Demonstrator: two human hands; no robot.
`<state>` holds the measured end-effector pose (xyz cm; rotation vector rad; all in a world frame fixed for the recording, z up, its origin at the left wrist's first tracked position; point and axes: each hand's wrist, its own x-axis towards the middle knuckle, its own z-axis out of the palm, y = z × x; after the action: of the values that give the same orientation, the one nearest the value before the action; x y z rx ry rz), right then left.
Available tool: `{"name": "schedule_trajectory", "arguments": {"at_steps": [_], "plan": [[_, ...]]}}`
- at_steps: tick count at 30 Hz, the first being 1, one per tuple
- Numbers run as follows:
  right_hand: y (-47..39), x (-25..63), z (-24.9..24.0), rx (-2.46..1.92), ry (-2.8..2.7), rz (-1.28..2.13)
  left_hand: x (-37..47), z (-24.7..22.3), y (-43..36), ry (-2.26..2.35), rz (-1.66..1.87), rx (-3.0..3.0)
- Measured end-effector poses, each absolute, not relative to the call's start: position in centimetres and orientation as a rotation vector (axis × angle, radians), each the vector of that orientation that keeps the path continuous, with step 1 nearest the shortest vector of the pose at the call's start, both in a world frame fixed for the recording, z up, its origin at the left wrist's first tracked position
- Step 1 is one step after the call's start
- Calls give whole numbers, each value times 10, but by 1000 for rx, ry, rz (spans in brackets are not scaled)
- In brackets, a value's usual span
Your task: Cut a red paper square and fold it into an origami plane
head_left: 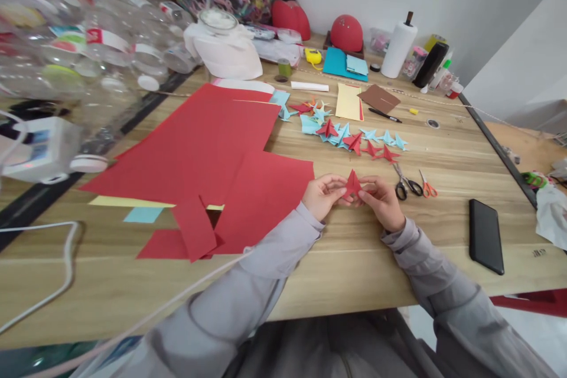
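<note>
A small folded red paper piece [352, 183] with a pointed top is pinched between my two hands. My left hand [325, 195] has its fingers closed on the left side of it. On the right side, my right hand [381, 199] pinches it between thumb and fingers. Large red paper sheets [195, 142] lie to the left, with smaller red strips [194, 227] in front of them. Just beyond my hands is a cluster of folded red figures [353, 142] and blue figures [340, 134]. Black-handled scissors [408, 184] and orange-handled scissors [427, 186] lie to the right.
A black phone [486, 236] lies at the right. Clear plastic bottles [106, 41] crowd the back left beside a white device [38, 147]. Yellow paper [349, 101], brown paper [379, 98], a black pen [384, 115] and a white roll [399, 47] are farther back. A pale cable crosses near my left sleeve.
</note>
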<state>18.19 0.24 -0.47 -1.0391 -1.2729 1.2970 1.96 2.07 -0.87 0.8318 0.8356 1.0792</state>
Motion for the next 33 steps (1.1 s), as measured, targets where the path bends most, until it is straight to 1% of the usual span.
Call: {"name": "schedule_trajectory", "arguments": {"at_steps": [6,11,16,25,33], "plan": [[1,183,-5,-1073,-1310,1274,18,-2,19,816,1082,762],[1,182,-6,-1105,-1293,1248,17,1,20,977,1120,921],[3,181,-7,-1119,-1229,1227,17,-3,23,977,1171,960],[2,181,-7,-1141,-1294,1121,19,-6,20,918,1082,875],[-1,178,-1,-1131,-1243,1206,17,5,18,922,1116,907]]}}
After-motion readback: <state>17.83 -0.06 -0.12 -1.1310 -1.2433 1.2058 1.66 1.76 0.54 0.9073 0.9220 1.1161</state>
